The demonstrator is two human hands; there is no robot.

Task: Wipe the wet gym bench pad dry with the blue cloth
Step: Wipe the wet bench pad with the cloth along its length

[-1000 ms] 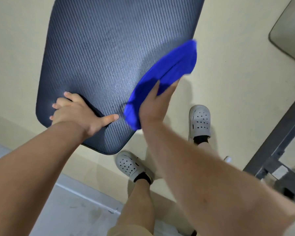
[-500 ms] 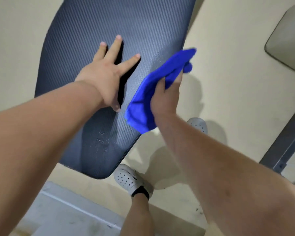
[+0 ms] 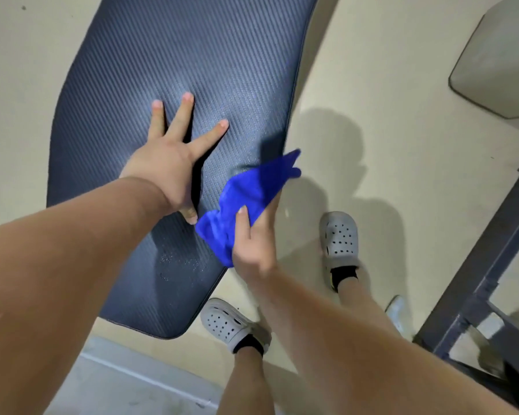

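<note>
The dark blue ribbed bench pad [image 3: 192, 70] fills the upper left of the head view. Water droplets glisten on its near end. My left hand [image 3: 168, 163] lies flat on the middle of the pad with fingers spread. My right hand [image 3: 253, 238] grips the bunched blue cloth [image 3: 252, 193] at the pad's right edge; the cloth hangs partly over the pad and partly over the floor.
My two feet in grey perforated clogs [image 3: 339, 238] [image 3: 228, 322] stand on the beige floor right of and below the pad. A dark metal frame [image 3: 486, 280] runs along the right. A pale pad-like object [image 3: 498, 61] sits at the upper right.
My left hand left the pad's near corner and now lies flat further up the pad. The right hand with the cloth came down and nearer, close to the left hand.
</note>
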